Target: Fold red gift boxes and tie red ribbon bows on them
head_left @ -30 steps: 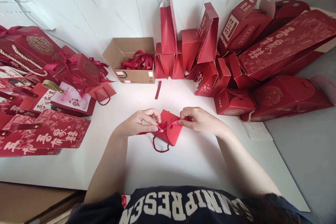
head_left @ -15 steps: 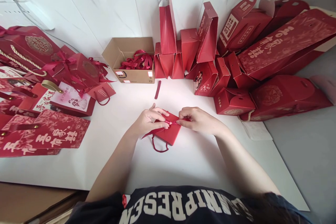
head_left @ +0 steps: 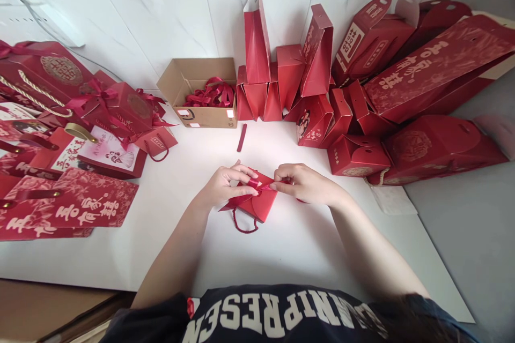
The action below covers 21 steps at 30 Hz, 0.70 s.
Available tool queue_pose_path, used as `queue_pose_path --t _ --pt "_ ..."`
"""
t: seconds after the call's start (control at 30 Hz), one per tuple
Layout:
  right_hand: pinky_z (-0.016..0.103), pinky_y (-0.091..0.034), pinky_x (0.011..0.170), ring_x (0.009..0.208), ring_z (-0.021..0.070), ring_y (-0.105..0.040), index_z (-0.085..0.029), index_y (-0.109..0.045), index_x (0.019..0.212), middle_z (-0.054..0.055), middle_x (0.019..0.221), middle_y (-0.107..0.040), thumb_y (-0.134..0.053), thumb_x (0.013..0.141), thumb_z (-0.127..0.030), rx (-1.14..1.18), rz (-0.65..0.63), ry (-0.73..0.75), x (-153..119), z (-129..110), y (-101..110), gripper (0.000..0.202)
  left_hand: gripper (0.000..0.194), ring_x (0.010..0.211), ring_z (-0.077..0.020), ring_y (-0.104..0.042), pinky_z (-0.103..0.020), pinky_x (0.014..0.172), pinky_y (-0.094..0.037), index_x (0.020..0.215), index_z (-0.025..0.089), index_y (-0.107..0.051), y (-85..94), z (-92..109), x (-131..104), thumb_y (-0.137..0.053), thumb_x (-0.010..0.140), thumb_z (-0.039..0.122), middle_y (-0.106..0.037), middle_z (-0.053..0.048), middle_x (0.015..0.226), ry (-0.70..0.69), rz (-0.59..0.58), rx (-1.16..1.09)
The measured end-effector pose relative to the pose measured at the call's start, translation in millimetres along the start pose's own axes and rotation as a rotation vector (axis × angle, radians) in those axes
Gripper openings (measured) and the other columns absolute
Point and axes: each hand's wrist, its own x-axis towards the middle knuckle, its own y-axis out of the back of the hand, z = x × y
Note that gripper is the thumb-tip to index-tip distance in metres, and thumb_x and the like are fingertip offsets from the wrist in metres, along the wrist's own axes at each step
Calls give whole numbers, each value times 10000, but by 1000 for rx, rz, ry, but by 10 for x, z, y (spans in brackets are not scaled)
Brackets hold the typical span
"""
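A small red gift bag [head_left: 264,207] lies flat on the white table in front of me, its twisted red cord handle [head_left: 244,231] towards my body. Across its top runs a dark red satin ribbon [head_left: 232,204], crossed or looped near the middle. My left hand [head_left: 234,182] pinches the ribbon at the bag's left side, fingers and thumb curled round it. At the right, my right hand [head_left: 300,182] holds another part of the ribbon between thumb and forefinger. Part of the bag is hidden under both hands.
Behind the bag lies a thin dark red strip [head_left: 242,138]. A cardboard box [head_left: 207,118] full of red ribbon stands by the wall. Red gift boxes [head_left: 253,102] are stacked at the back and right. Finished-looking red bags [head_left: 96,201] crowd the left side.
The ribbon over the bag has shifted, with a wider loop showing beside my left fingers and a tail by my right hand. Both hands stay nearly in place.
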Motion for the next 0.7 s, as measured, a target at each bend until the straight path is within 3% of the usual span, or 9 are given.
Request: queue_pose_path --t 0.27,0.43,0.7 --pt "267 -388 620 652 120 -491 -198 -626 760 -2 780 -597 -534 925 -368 39 -16 1 -29 -3 59 254 174 1015 -218 -652 -492 1229 -40 769 224 -779 0 21 8 -832 692 370 -725 -60 976 -3 20 109" --pt "275 -449 751 802 142 -580 -209 -714 925 17 884 -666 -563 933 -355 194 -76 131 -28 -44 62 211 186 1053 -229 -657 -482 1228 -36 826 214 -781 21 16 7 -817 718 360 -727 -78 1043 -31 -24 139" --pt "298 -504 807 868 152 -648 -228 -722 1065 39 998 -716 -545 947 -228 217 66 298 71 -38 -165 213 125 997 -195 -656 -464 1213 -130 857 210 -756 7 40 -4 -752 784 311 -721 -36 988 -79 -35 202"
